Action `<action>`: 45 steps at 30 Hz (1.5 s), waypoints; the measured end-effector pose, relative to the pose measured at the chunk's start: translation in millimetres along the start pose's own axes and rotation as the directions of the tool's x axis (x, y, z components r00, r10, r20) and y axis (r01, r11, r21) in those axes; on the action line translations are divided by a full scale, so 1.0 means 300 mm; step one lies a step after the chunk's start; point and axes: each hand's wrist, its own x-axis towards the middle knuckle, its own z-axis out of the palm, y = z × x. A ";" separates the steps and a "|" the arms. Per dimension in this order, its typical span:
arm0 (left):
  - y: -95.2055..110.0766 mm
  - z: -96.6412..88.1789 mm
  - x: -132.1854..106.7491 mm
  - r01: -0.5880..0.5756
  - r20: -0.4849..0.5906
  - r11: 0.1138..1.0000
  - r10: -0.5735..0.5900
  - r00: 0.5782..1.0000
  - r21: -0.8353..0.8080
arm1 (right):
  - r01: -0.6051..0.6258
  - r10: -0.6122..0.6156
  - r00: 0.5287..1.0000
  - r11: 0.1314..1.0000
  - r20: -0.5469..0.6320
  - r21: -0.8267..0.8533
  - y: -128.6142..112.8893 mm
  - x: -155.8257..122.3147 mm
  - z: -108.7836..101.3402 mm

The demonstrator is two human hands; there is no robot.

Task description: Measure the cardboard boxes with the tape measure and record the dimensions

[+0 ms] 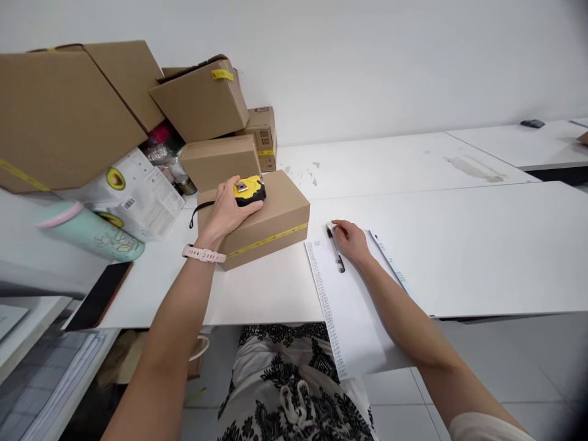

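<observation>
My left hand (232,208) is wrapped round a yellow and black tape measure (250,190), which rests on top of a closed brown cardboard box (271,217). A black wrist strap (197,211) trails left from the tape measure. Yellow tape runs along the box's front side. On a white spiral notebook (353,318) lies my right hand (351,239), its fingers curled at the upper end of a black and clear pen (336,248). The pen slants down across the page. The inner side of these fingers is hidden.
More cardboard boxes (202,98) are stacked at the back left. A mint-green bottle (92,229) leans by a white avocado-printed box (133,196). A dark phone-like slab (98,297) lies at the left edge of the white table (482,245). A small dark object (533,124) lies far right.
</observation>
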 end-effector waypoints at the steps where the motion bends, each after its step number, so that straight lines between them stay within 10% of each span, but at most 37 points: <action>1: 0.000 0.001 0.000 -0.003 -0.002 1.000 0.003 1.000 -0.007 | -0.009 0.009 1.000 1.000 -0.007 0.001 -0.003 -0.002 -0.002; 9: 0.029 -0.014 -0.015 0.019 -0.014 1.000 -0.019 1.000 -0.013 | -0.035 0.035 0.998 0.999 -0.059 0.007 -0.051 -0.007 -0.031; 16: -0.005 -0.046 -0.063 0.015 -0.162 0.961 -0.062 0.985 -0.276 | -0.018 0.024 1.000 0.965 -0.018 0.263 -0.279 0.114 -0.098; 22: -0.160 -0.138 -0.196 -0.222 -0.396 0.577 -0.195 0.897 -0.786 | -0.257 0.145 0.959 0.802 0.242 0.540 -0.405 0.157 -0.071; 29: -0.279 -0.166 -0.343 -0.200 -0.270 0.232 -0.327 0.906 -0.952 | -0.442 0.203 0.886 0.639 0.417 0.629 -0.422 0.154 -0.008; 38: -0.213 -0.182 -0.396 -0.188 -0.261 0.235 -0.336 0.905 -0.954 | -0.369 0.069 0.880 0.723 0.469 0.585 -0.551 -0.015 -0.124; 45: -0.203 -0.218 -0.505 -0.081 -0.191 0.319 -0.330 0.924 -0.944 | -0.306 0.147 0.908 0.872 0.393 0.382 -0.450 -0.230 -0.193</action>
